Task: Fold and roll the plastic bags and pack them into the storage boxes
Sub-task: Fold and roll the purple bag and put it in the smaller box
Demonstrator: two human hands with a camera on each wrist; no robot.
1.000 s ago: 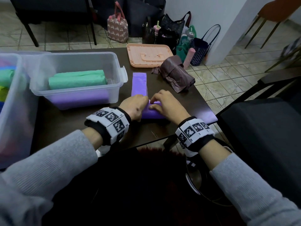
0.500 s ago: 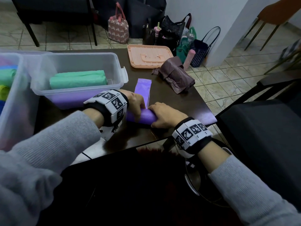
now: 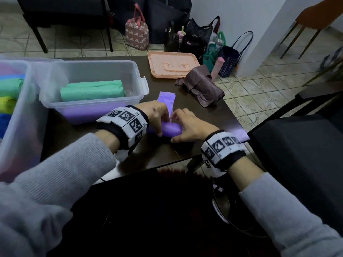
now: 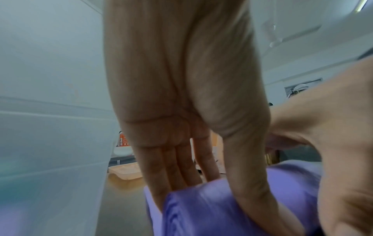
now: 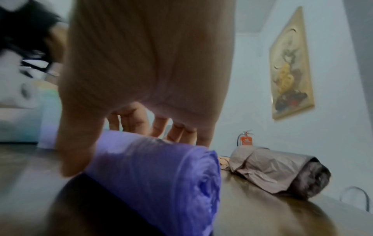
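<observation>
On the far left of the dark surface (image 3: pixel 89 143) there's a clear storage box (image 3: pixel 20 115) with coloured rolls in it, and just beside it a second clear box (image 3: pixel 92 71) holding green rolls (image 3: pixel 92 90). Next over, the left hand (image 3: pixel 156 115) has its fingers (image 4: pixel 173 167) pretty much straight, pressing down on the purple bag (image 3: pixel 170 129), which is partly rolled up with its flat tail lying toward the far edge. The right hand (image 3: pixel 191 127) grips the roll's other end, fingers curled over the top. Further right sit a brownish bag bundle (image 3: pixel 202 88) and a peach lid (image 3: pixel 172 64).
</observation>
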